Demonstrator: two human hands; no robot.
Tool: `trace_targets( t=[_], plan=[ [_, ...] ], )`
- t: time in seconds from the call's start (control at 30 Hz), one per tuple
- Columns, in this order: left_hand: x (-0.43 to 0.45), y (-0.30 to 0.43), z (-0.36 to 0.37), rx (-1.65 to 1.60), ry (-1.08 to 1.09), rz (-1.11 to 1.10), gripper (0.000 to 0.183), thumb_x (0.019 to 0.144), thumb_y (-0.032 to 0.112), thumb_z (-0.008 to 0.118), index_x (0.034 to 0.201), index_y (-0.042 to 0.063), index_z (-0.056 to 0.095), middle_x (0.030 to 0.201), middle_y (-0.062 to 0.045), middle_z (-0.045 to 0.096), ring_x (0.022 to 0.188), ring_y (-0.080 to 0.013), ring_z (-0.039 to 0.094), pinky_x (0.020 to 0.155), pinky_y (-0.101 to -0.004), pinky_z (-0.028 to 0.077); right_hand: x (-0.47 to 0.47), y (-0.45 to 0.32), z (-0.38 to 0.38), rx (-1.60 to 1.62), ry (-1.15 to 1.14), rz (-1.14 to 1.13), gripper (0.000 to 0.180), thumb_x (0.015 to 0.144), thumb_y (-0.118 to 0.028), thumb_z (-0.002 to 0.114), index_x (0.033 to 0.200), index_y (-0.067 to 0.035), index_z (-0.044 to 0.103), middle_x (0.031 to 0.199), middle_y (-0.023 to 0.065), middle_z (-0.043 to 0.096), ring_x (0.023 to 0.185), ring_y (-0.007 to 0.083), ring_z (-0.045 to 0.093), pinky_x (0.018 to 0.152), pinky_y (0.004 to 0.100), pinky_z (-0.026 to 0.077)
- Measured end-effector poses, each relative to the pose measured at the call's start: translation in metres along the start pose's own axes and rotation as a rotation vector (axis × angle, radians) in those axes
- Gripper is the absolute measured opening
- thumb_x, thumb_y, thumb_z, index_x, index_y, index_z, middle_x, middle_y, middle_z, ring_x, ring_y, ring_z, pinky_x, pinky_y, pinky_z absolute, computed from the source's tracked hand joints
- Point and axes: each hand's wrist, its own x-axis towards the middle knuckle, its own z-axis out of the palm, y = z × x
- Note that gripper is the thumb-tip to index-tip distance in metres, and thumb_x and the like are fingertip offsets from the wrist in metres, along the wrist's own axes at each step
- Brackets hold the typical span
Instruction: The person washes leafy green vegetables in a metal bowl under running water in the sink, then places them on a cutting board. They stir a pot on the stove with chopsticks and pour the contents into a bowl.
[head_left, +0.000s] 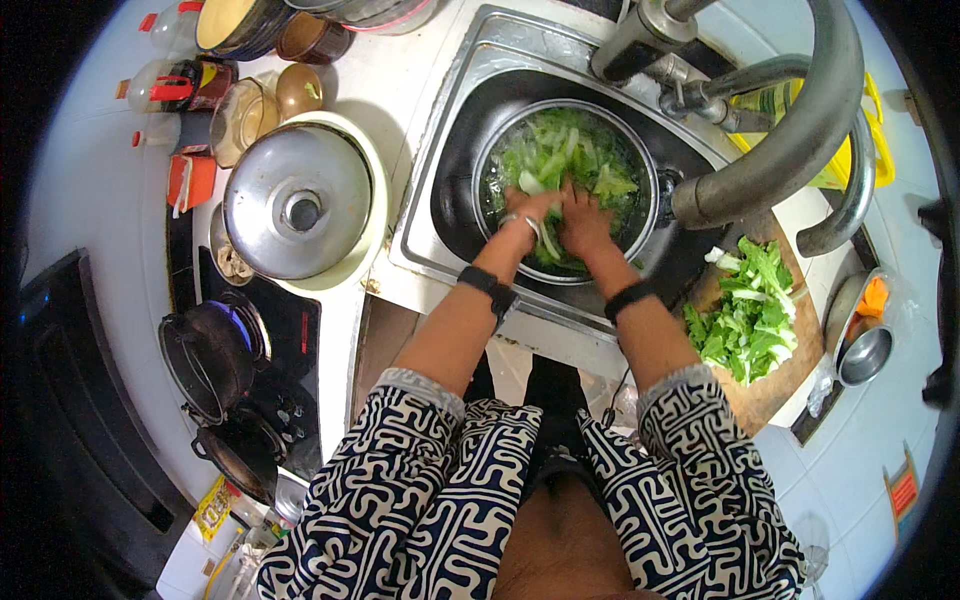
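Observation:
A round metal basin stands in the sink with water and chopped leafy greens in it. Both my hands reach down into the basin, close together at its near side. A bracelet circles the wrist of my left hand, whose fingers touch pale stems and leaves. Just to its right, my right hand has its fingers down among the greens. Leaves, water and blur hide the fingertips, so their grip is unclear. More cut greens lie heaped on a wooden cutting board to the right.
A curved metal faucet arches over the right side of the steel sink. On the left stand a lidded pot, several bottles and a stove with a dark pan. Metal bowls sit beyond the board.

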Motion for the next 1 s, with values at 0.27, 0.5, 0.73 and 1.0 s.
trace_targets(
  t=[0.27,0.5,0.73,1.0],
  plan=[
    [-0.018,0.018,-0.005,0.016,0.177,-0.062,0.103,0.064,0.04,0.076,0.135,-0.005,0.018,0.127,-0.025,0.042,0.103,-0.0358,0.053,0.08,-0.0422,0.047,0.048,0.032,-0.013,0.392,0.097,0.165,0.057,0.078,-0.023,0.057,0.129,-0.003,0.042,0.122,0.0213,0.049,0.109,0.0351,0.05,0.088,0.0398,0.043],
    [-0.044,0.002,-0.03,-0.214,0.11,0.266,0.096,0.063,0.034,0.079,0.136,0.002,0.026,0.129,-0.02,0.042,0.109,-0.0287,0.05,0.087,-0.0388,0.043,-0.004,0.062,-0.064,0.622,0.019,-0.061,0.066,0.078,-0.025,0.062,0.135,-0.006,0.035,0.134,0.0172,0.04,0.123,0.0307,0.038,0.1,0.0363,0.032],
    [-0.016,0.007,0.0,-0.247,0.032,-0.045,0.09,0.063,0.046,0.076,0.131,0.001,0.038,0.132,-0.021,0.039,0.116,-0.0317,0.042,0.091,-0.0439,0.038,0.021,0.041,-0.055,0.939,-0.083,0.116,0.098,0.071,-0.046,0.069,0.137,0.005,0.019,0.139,0.0254,0.027,0.128,0.0325,0.029,0.103,0.0339,0.027],
    [-0.015,0.003,-0.02,-0.355,-0.036,-0.138,0.093,0.058,0.018,0.081,0.135,0.0,0.031,0.138,-0.022,0.03,0.119,-0.0344,0.041,0.09,-0.0466,0.039,0.022,0.04,-0.02,1.181,-0.098,0.242,0.084,0.073,-0.037,0.069,0.134,0.004,0.028,0.131,0.022,0.04,0.117,0.0309,0.043,0.094,0.0358,0.036]
  ],
)
